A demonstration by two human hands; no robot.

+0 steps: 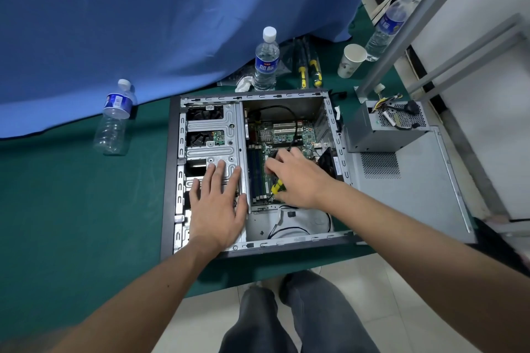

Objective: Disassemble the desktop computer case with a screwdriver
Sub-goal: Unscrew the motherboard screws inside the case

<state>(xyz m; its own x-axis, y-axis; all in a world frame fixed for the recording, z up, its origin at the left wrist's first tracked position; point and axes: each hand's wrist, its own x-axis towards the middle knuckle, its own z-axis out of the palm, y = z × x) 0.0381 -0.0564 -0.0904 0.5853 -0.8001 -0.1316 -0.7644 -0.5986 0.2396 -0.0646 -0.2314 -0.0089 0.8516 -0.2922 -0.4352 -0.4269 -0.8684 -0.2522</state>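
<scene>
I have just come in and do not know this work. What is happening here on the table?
A person is taking apart an open computer case that lies on its side on a green table. The left hand rests flat on the metal drive cage. The right hand grips a yellow-and-black screwdriver over the motherboard. The side panel is already off, and the power supply sits outside the case on it.

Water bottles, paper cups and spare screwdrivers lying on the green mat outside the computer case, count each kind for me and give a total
Water bottles: 3
Paper cups: 1
Spare screwdrivers: 2
Total: 6
</scene>
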